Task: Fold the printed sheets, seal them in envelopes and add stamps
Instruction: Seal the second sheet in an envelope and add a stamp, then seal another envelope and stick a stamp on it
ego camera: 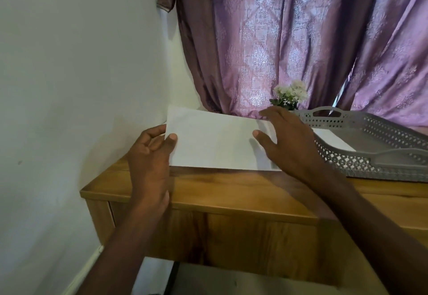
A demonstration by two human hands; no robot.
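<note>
Folding looks to be the step in hand, or possibly readying an envelope; print is too faint to tell which. Farthest left, the left hand point(150, 155) pinches the near left edge of the white sheet point(215, 141), thumb on top. Between the hands the sheet spans, lifted above the wooden table point(231, 192). At its right end the right hand point(287, 141) holds it, thumb over the face, fingers spread. Beyond that hand sits a grey perforated tray point(382, 155) holding more paper. Next, I judge, the edges need aligning before a crease is pressed.
</note>
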